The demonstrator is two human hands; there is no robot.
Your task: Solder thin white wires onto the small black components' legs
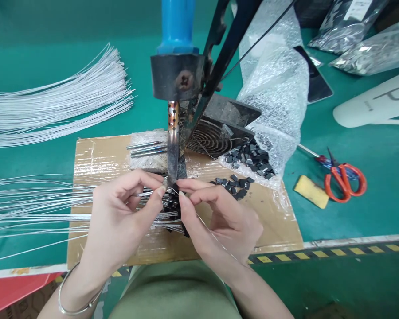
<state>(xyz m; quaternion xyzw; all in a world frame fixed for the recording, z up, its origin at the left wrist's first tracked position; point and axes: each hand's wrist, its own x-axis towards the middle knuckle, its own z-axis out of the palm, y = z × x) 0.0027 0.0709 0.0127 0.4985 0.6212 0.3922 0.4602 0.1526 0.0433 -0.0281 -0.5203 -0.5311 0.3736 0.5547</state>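
Observation:
A soldering iron (pixel 173 146) with a blue handle is clamped pointing down, its broad tip between my hands. My left hand (pixel 128 212) is closed in a pinch just left of the tip, on something small that the fingers mostly hide. From the other side, my right hand (pixel 219 217) pinches a thin solder wire (pixel 216 239), which trails back over the palm toward the wrist. Under and between the hands lie several silver-white wires (pixel 168 217) whose ends meet small black pieces. Other long wires (pixel 36 199) stretch away to the left.
A cardboard sheet (pixel 99 155) lies beneath the work. Behind it stand a black fan (pixel 213 137) and the iron's black arm (pixel 219 48). Black parts (pixel 249 159) spill from bubble wrap (pixel 272 88). Orange scissors (pixel 346 181), a yellow sponge (pixel 311 191) and a white cup (pixel 372 104) are right; a wire bundle (pixel 60 108) is left.

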